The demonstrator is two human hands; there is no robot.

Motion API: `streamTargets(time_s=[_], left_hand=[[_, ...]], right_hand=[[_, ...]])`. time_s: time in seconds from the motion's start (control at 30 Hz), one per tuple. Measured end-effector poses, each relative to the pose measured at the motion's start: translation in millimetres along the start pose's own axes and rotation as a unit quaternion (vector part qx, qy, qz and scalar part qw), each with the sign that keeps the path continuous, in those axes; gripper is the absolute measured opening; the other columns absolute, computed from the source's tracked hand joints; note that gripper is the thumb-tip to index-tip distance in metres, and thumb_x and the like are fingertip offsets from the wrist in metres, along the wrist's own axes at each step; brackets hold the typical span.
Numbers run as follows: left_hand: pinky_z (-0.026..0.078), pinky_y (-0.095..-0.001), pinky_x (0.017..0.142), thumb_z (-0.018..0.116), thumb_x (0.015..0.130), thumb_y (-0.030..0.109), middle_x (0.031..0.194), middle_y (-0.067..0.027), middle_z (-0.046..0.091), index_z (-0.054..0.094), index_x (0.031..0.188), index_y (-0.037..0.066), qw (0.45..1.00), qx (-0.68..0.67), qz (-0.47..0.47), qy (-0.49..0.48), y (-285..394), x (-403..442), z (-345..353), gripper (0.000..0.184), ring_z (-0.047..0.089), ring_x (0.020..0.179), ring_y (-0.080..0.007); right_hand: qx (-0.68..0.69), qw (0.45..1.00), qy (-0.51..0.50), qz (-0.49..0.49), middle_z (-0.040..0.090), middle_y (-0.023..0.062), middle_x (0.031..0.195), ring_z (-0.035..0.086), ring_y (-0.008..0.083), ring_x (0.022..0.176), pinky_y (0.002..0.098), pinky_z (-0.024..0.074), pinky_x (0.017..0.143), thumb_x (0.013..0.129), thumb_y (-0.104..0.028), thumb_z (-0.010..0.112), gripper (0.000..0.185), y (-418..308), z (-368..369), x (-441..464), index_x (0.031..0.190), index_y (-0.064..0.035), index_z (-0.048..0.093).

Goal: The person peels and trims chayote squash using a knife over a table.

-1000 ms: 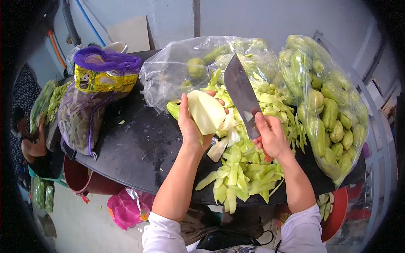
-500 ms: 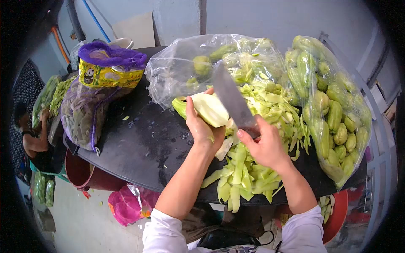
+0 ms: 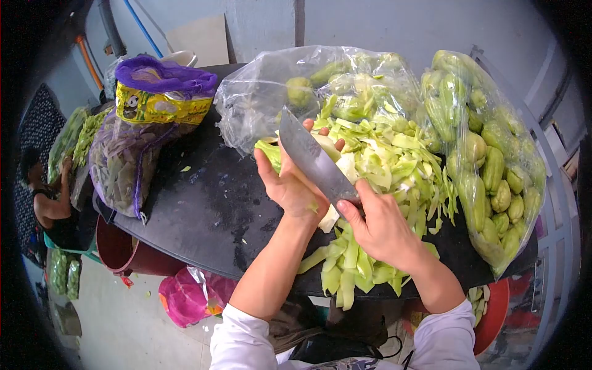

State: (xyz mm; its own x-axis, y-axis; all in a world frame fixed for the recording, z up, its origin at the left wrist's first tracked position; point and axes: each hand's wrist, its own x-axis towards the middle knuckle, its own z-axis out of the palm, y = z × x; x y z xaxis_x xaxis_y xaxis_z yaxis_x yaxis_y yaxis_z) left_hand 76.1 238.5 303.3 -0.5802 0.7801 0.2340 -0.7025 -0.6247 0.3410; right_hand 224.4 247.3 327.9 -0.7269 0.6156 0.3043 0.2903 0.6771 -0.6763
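A large knife (image 3: 314,157) is in my right hand (image 3: 376,225), its blade slanting up to the left across my left palm. My left hand (image 3: 296,185) is palm up with its thumb and fingers spread. Behind the blade, partly hidden, a pale peeled piece (image 3: 327,147) shows by the left fingertips; whether the hand holds it I cannot make out. A green chayote (image 3: 269,150) lies just beyond the left thumb. Green peelings (image 3: 401,157) are heaped beside and beyond my hands.
A clear bag of chayotes (image 3: 493,166) lies at the right, another clear bag (image 3: 259,92) behind the heap. A purple mesh bag (image 3: 126,160) stands left on the black table (image 3: 203,203). A co-worker (image 3: 52,200) is at far left; a maroon bucket (image 3: 145,256) stands below the table.
The knife has swung left from beside the peeled piece to over my left palm. The peeled piece, earlier clearly held in my left hand, is now mostly hidden. My left fingers have spread.
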Motion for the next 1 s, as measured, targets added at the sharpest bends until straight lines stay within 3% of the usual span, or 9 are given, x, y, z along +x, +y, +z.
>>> streamTargets(time_s=[0.1,0.17,0.37,1.0], left_hand=[[0.041,-0.0550,0.102,0.040,0.083,0.081,0.134,-0.0110,0.040,0.027,0.150,0.015,0.999,-0.012,0.010,-0.045,3.6,-0.8,3.5,0.095,0.044,0.121,-0.0336],[0.036,-0.0589,0.107,0.051,0.070,0.088,0.128,-0.0141,0.047,0.037,0.142,0.015,1.000,-0.004,0.020,-0.013,5.9,-1.9,10.6,0.104,0.049,0.119,-0.0364],[0.034,-0.0603,0.109,0.052,0.065,0.090,0.131,-0.0132,0.047,0.041,0.141,0.017,0.999,-0.003,0.025,-0.023,4.9,-4.1,12.5,0.106,0.048,0.122,-0.0368],[0.026,-0.0585,0.114,0.050,0.068,0.089,0.138,-0.0107,0.038,0.022,0.151,0.016,0.998,-0.025,-0.013,-0.064,29.6,8.1,3.3,0.114,0.039,0.129,-0.0345]], right_hand=[[0.003,1.000,-0.002,0.017,0.058,0.0241,0.060,0.060,0.0462,0.060,0.0525,0.0439,0.053,0.097,-0.019,0.057,0.024,-3.1,-2.1,0.3,0.091,0.0029,0.047],[-0.008,1.000,-0.001,0.009,0.058,0.0240,0.059,0.060,0.0460,0.059,0.0524,0.0440,0.053,0.096,-0.019,0.057,0.024,-2.9,-1.4,0.2,0.091,0.0029,0.047],[-0.017,1.000,0.004,-0.004,0.057,0.0242,0.058,0.061,0.0451,0.058,0.0522,0.0450,0.052,0.096,-0.019,0.058,0.024,-0.5,2.0,-1.5,0.090,0.0024,0.047],[-0.206,0.979,0.009,0.004,0.058,0.0185,0.055,0.061,0.0400,0.054,0.0495,0.0468,0.052,0.094,-0.028,0.061,0.028,-3.6,-23.5,-7.3,0.084,-0.0023,0.054]])
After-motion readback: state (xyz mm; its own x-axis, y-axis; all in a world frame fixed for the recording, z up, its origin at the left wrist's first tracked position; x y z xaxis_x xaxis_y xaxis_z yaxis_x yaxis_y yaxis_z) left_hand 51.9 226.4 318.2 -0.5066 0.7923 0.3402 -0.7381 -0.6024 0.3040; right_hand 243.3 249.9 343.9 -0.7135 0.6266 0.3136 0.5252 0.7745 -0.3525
